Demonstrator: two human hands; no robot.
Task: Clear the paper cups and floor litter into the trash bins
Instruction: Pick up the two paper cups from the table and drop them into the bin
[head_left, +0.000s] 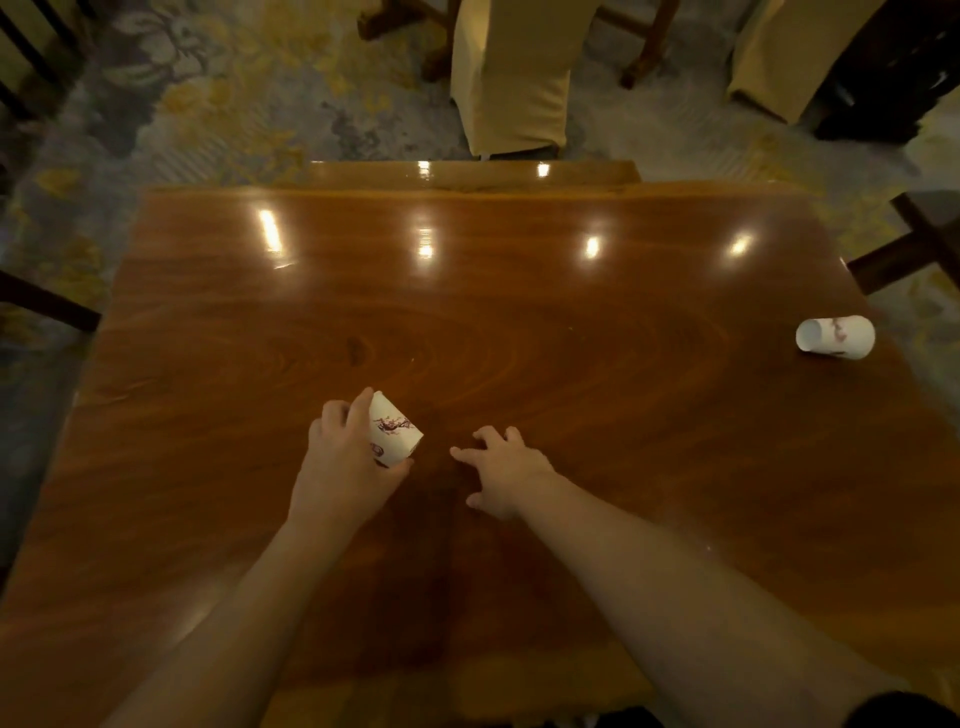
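Observation:
My left hand (340, 457) grips a white paper cup (396, 435) with a red floral print, held tilted just above the polished wooden table (519, 322). Fingers wrap its left side and the thumb sits under its lower edge. My right hand (506, 470) rests on the table a short way to the right of that cup, fingers spread, holding nothing. A second white paper cup (836, 336) with a faint red print lies on its side near the table's right edge, far from both hands.
A chair with a cream cover (511, 78) stands beyond the table's far edge, another cream-covered chair (784, 57) at the back right. Dark wooden chair frames flank the table at left (47, 301) and right (909, 249). Patterned carpet (208, 104) surrounds the table.

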